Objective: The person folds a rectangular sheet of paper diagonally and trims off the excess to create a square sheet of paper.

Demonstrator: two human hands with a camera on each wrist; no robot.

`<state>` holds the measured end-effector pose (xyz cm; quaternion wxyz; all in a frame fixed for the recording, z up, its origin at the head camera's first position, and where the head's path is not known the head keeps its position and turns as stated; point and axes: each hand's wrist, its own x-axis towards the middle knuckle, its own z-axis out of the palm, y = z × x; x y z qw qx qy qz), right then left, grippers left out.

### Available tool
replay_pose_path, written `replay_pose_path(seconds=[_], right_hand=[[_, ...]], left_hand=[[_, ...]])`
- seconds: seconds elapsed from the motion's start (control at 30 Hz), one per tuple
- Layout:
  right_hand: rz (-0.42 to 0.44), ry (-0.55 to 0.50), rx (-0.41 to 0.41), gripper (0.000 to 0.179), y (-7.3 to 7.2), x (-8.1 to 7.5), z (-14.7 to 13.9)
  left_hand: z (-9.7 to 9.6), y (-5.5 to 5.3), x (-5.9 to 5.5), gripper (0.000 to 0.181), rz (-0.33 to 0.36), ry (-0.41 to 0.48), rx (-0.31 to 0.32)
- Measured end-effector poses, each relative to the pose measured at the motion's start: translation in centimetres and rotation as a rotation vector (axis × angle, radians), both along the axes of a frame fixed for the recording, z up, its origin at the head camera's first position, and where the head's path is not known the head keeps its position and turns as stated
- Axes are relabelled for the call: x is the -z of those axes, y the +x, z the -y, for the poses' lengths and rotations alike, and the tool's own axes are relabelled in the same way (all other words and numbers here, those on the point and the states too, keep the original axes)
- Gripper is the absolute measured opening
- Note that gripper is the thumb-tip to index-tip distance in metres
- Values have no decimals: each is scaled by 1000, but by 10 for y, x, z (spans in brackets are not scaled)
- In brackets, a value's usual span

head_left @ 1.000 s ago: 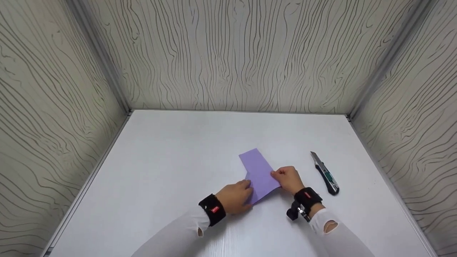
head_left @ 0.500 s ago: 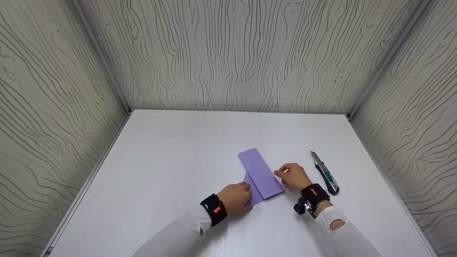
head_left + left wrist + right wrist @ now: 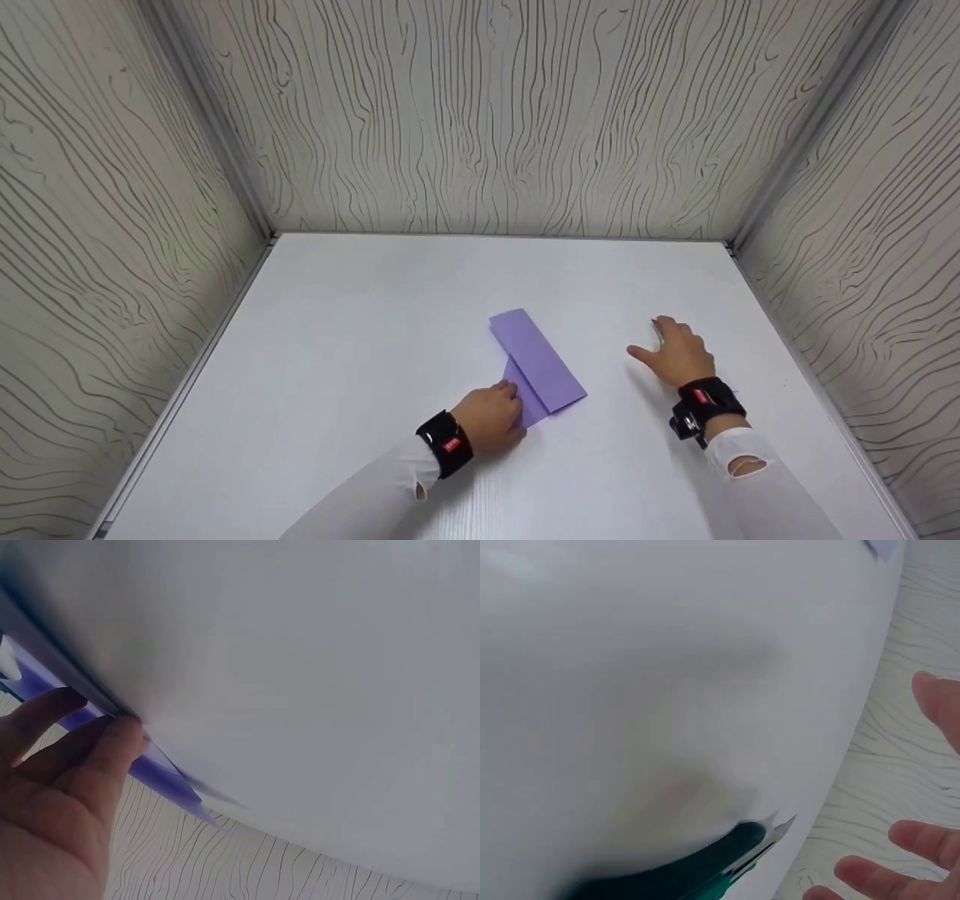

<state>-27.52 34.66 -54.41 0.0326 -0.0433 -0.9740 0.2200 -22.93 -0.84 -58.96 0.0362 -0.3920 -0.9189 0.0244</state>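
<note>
Spread wide, thumb well apart from the fingers and holding nothing, my right hand hangs over the knife and mostly hides it from the head view. With its fingers loosely bent, my left hand rests on the left part of the paper, which lies folded and aslant near the middle of the table, one long panel over a wider one.

I judge the paper very light and thin, a little springy at the fold. It would slide at a nudge and crease if tugged, so I'd pin it flat with my fingertips close to the fold and lift it only by an edge.

As for the knife, I expect it to be light but rigid, its dark greenish body perhaps smooth; I can't tell the texture. Its blade shows bare, pointing to the far side, so I'd grip the body, thumb opposite fingers, well behind that tip.
</note>
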Motion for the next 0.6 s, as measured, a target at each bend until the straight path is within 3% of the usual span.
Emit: replay_pose_path(seconds=[0.17,0.3,0.43,0.6], right_hand=[[96,35,65,89,2,11,-28],[160,15,76,68,5,18,-42],[186,-6,76,44,9,24,-48],[171,-3,79,37,11,26,-46]], left_hand=[[0,-1,3,37,2,13,-4],[0,-1,2,37,10,18,-14],[0,0,0,39,21,14,-23],[0,1,-1,41,34,12,-32]])
